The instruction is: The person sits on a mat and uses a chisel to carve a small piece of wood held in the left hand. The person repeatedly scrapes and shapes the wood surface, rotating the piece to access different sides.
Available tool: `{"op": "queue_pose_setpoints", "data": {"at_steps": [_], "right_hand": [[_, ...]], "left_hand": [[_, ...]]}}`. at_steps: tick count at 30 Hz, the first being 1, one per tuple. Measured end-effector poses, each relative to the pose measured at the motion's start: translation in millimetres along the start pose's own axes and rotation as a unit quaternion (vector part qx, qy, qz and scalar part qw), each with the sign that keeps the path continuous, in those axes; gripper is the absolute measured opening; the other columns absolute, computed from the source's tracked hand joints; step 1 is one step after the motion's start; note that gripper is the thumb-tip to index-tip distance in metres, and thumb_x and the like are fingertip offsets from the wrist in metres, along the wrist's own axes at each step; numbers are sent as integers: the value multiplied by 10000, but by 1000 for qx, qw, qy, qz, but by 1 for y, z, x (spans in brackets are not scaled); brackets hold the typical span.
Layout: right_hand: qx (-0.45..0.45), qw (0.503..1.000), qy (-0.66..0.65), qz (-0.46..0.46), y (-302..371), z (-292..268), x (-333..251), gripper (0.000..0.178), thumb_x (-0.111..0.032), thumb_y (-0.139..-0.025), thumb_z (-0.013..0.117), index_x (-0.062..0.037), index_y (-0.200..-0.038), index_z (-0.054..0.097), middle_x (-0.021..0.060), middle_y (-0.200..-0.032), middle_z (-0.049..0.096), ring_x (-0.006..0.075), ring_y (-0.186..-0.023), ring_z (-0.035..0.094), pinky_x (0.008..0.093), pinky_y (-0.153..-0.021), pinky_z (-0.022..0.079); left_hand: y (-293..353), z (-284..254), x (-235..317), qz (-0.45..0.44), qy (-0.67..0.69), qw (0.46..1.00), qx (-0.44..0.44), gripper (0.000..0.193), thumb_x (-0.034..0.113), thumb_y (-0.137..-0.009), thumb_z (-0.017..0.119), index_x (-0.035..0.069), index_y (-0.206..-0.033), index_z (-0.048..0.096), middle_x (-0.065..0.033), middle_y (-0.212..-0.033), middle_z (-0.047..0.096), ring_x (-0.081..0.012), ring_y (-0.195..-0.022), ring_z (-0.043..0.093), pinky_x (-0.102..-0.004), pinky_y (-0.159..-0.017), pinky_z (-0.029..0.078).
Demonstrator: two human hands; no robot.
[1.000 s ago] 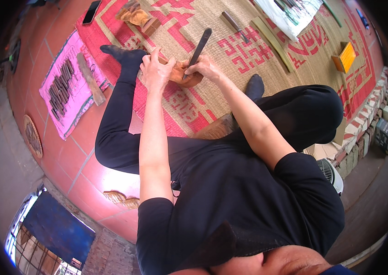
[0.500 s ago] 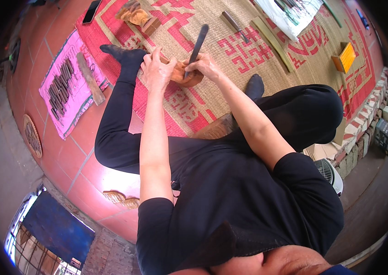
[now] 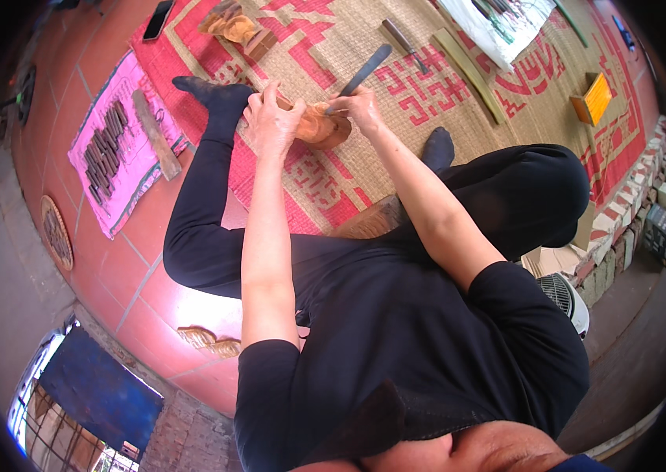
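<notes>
My left hand (image 3: 271, 127) is closed on the left end of a carved wooden piece (image 3: 323, 132), light brown with a rounded form. My right hand (image 3: 360, 108) grips a long, dark, flat carving tool (image 3: 367, 69). Its rounded upper end sticks up past my fingers, and its lower tip meets the carving's upper side. The carving lies between my legs over the woven mat (image 3: 348, 177). My left fingers hide part of it.
Beyond my left foot stands another wooden carving (image 3: 242, 33). A pink cloth (image 3: 116, 141) with several slim tools lies left, beside a wooden stick (image 3: 156, 134). Ahead are a handled tool (image 3: 404, 43), a wooden strip (image 3: 470, 76) and a white cloth (image 3: 506, 35). An orange box (image 3: 592, 98) sits right.
The dark tool has tilted over to the right, and my right hand has shifted slightly right and up. More of the carving's surface shows. My left hand keeps its hold.
</notes>
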State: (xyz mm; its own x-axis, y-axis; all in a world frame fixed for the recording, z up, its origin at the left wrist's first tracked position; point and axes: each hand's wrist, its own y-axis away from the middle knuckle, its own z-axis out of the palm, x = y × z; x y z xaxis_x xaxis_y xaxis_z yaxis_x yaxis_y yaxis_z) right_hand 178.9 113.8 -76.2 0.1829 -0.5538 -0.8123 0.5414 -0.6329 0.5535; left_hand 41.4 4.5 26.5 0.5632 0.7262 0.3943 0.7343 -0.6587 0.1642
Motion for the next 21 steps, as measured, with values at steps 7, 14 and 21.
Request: {"op": "queue_pose_setpoints", "data": {"at_steps": [7, 14, 21], "right_hand": [[-75, 994, 77, 8, 10, 7, -11, 212, -51, -726, 739, -9, -928, 696, 83, -838, 705, 181, -787, 673, 317, -763, 534], [41, 999, -31, 6, -8, -11, 5, 191, -49, -736, 730, -3, -919, 706, 81, -823, 706, 160, -789, 670, 290, -728, 531], [-87, 993, 84, 10, 9, 4, -16, 220, -8, -752, 711, 20, -968, 683, 90, -876, 708, 168, -815, 672, 308, -765, 535]], "left_hand": [[-1, -1, -2, -14, 10, 1000, 1, 629, 424, -732, 709, 205, -1301, 553, -116, -1207, 519, -333, -1140, 502, -447, -948, 451], [2, 1, 1, -13, 12, 1000, 5, 621, 422, -736, 704, 216, -1301, 551, -116, -1210, 519, -331, -1151, 498, -450, -954, 449], [-1, 3, -6, 0, -5, 1000, 14, 657, 488, -735, 673, 249, -1330, 533, -110, -1200, 540, -343, -1101, 537, -458, -936, 459]]}}
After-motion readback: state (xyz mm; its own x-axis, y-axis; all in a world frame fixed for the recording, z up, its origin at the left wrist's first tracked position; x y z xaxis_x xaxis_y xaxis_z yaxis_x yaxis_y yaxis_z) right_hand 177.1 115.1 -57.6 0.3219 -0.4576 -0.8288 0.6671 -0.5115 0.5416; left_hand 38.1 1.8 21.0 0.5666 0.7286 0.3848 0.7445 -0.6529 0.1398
